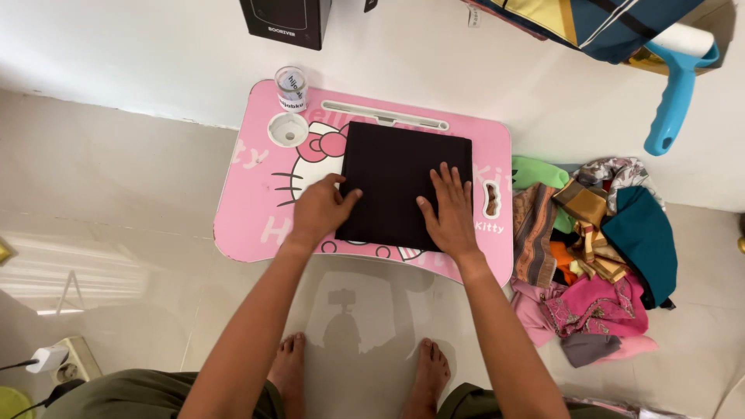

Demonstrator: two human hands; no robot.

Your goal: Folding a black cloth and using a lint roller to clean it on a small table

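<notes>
Folded dark cloth point(403, 182) lying flat and square at the middle of a pink lap tabletop point(248, 217) that stands on the floor. It looks soft, light and limp, likely to slide on the smooth top and to unfold if lifted by one corner; best taken along a folded edge or with both palms under it. Left hand point(320, 211) rests at the cloth's near left edge, fingers loosely curled, grip around nothing. Right hand point(448, 209) lies flat on the cloth's right part, fingers spread, grip open. Clear cup point(292, 88) with a white printed label stands at the tabletop's far left corner, just behind a round cup recess point(288, 129). Black box point(285, 19) with small pale lettering stands beyond. Heap of coloured cloths point(597, 248) on the floor to the right; blue lint roller point(677, 85) beyond it.
</notes>
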